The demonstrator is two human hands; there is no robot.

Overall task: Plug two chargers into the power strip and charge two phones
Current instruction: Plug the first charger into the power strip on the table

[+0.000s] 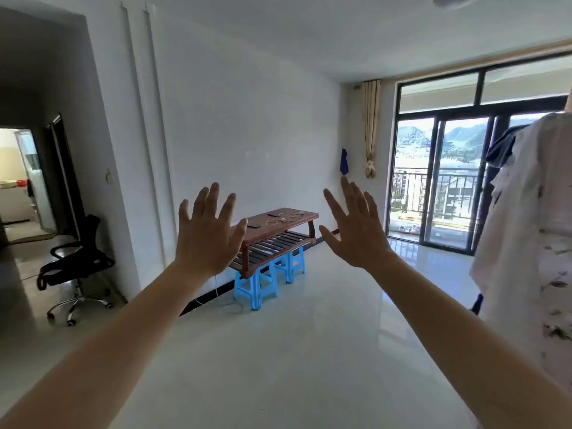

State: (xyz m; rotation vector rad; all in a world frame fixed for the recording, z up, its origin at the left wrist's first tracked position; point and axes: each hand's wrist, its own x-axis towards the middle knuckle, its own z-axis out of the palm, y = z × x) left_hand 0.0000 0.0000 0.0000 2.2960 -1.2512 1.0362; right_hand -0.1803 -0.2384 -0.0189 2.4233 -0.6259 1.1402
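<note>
Across the room a brown wooden bench table (305,216) stands against the white wall, propped on blue plastic stools (255,287). On its top lie a dark phone (253,225), a second dark phone (273,215) and a tangle of white charger cables (286,218). A power strip is too small to make out. A white cord (229,305) hangs from the table's left end and loops on the floor. My left hand (208,233) and my right hand (356,229) are raised in front of me, palms outward, fingers spread, holding nothing, well short of the table.
A black office chair (74,264) stands at the left by a dark doorway. Glass balcony doors (448,181) fill the right wall. Hanging clothes (532,227) crowd the right edge. Glossy white tile floor (309,351) stretches between me and the table.
</note>
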